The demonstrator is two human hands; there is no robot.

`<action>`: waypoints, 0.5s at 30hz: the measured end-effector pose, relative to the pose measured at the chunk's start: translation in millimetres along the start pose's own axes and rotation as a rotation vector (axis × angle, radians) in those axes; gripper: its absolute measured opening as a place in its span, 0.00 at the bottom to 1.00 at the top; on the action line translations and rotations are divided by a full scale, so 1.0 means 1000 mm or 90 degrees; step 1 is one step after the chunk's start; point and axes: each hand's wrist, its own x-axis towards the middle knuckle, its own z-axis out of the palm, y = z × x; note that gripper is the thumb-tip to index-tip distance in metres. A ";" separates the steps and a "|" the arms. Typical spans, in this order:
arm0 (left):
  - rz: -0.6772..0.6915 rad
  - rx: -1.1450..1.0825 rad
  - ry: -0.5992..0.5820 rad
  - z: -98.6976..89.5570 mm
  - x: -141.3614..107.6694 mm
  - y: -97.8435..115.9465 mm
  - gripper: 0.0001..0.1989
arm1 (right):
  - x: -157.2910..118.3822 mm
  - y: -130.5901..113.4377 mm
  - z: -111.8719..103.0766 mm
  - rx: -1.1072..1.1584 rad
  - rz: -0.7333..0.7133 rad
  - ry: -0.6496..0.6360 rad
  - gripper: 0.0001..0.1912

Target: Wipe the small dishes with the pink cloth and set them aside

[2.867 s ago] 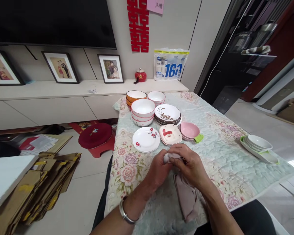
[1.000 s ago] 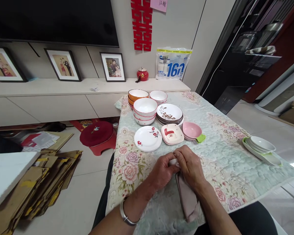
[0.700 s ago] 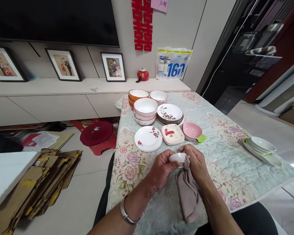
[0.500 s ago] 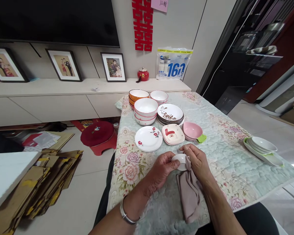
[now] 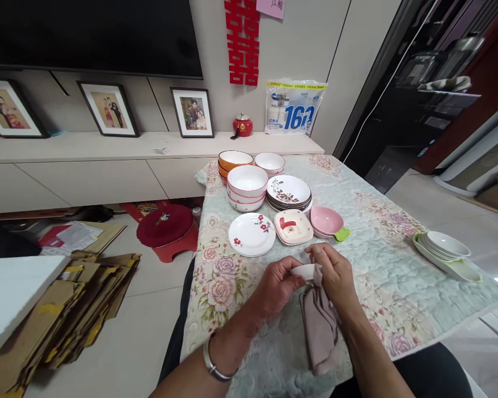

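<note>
Between my hands, above the near part of the table, is a small white dish [image 5: 304, 272], tilted so that mostly its side shows. My left hand [image 5: 283, 282] is closed on its left edge with thumb and fingers. A mauve cloth [image 5: 320, 331] hangs from my right hand [image 5: 332, 271], whose closed fingers press a fold of it against the dish's right edge. Just beyond stand a flower-patterned white plate [image 5: 249, 235], a squarish cream dish [image 5: 294, 226] with a red mark, and a pink bowl [image 5: 327, 220] with a green leaf-shaped handle.
Farther back are stacked white bowls [image 5: 248, 182], orange bowls [image 5: 234, 160] and brown-patterned plates [image 5: 289, 190]. At the right, small white dishes [image 5: 446, 244] rest in a green-edged tray [image 5: 456, 269]. A floral cloth [image 5: 219, 293] covers the table. A red stool [image 5: 166, 224] and flattened cardboard [image 5: 74, 309] are left.
The small white dish has tipped, showing its side instead of its round face. Both hands keep hold and stay in nearly the same place.
</note>
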 end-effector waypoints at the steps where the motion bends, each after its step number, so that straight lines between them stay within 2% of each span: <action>1: -0.016 -0.061 0.001 0.001 0.000 0.000 0.11 | 0.002 0.001 -0.003 0.060 0.048 -0.005 0.19; 4: -0.051 -0.206 -0.005 0.002 0.002 -0.003 0.17 | 0.006 0.004 -0.007 0.202 0.140 -0.037 0.22; 7: -0.079 -0.220 -0.015 0.000 0.002 -0.005 0.19 | 0.006 0.009 -0.008 0.210 0.144 -0.043 0.22; 11: -0.080 -0.071 -0.050 -0.004 0.002 -0.004 0.15 | 0.002 0.013 -0.007 0.013 0.019 -0.003 0.17; 15: -0.003 0.072 -0.047 -0.002 0.001 -0.004 0.06 | -0.006 0.004 0.002 -0.181 -0.165 0.030 0.13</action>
